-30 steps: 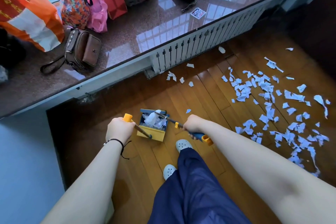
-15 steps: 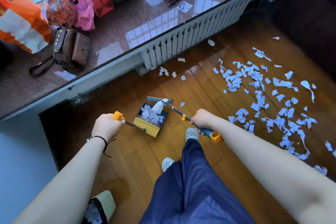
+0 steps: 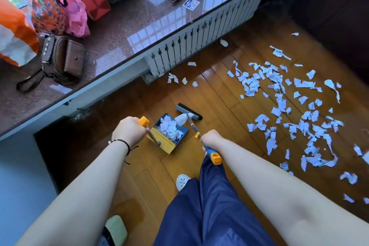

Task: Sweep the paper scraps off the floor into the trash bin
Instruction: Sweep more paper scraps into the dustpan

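Observation:
My left hand [image 3: 128, 133] grips the yellow-capped handle of a blue and yellow dustpan [image 3: 162, 142], which rests on the wooden floor with a pile of white scraps [image 3: 169, 128] inside. My right hand [image 3: 210, 139] holds the blue broom handle [image 3: 211, 153]; the broom head [image 3: 188, 111] sits on the floor just beyond the dustpan. Many paper scraps [image 3: 289, 106] lie scattered across the floor to the right. A pale green bin rim [image 3: 115, 229] shows at the bottom, beside my left arm.
A polished stone window ledge [image 3: 129, 26] runs along the left and top, carrying a brown purse [image 3: 61, 60] and several bags. A white radiator cover [image 3: 199, 38] sits under it. My navy trouser leg [image 3: 209, 205] and white shoe [image 3: 182, 180] are below.
The view has shifted so the ledge and scraps sit further left. The dustpan and broom have moved a little; the broom head now lies further from the pan. The bin rim shows more.

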{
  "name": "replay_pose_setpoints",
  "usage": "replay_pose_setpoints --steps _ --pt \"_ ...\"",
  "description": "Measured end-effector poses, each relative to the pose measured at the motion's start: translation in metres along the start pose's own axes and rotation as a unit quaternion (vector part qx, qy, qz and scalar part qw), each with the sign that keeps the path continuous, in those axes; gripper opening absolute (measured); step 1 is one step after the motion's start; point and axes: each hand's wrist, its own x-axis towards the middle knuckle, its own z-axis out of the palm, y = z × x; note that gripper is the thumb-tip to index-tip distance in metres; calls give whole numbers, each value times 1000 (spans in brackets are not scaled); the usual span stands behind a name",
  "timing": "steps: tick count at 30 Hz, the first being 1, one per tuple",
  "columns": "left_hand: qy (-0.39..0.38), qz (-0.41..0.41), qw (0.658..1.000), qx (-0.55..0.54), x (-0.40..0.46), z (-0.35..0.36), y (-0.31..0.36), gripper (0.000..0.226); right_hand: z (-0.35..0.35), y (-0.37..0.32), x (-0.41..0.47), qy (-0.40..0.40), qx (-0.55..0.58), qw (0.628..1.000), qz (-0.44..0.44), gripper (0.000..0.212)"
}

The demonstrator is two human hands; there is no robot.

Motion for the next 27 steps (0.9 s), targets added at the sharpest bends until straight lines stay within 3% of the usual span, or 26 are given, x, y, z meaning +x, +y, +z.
replay_pose_setpoints --steps 5,9,27 --pt "2 -9 1000 11 6 -4 16 22 -14 5 -19 -58 99 993 25 14" --pt "0 -24 1000 -10 7 -7 16 23 -22 6 -33 -73 92 993 27 12" --pt "40 -106 984 -138 38 -22 93 24 -122 -59 -12 4 20 997 -69 10"
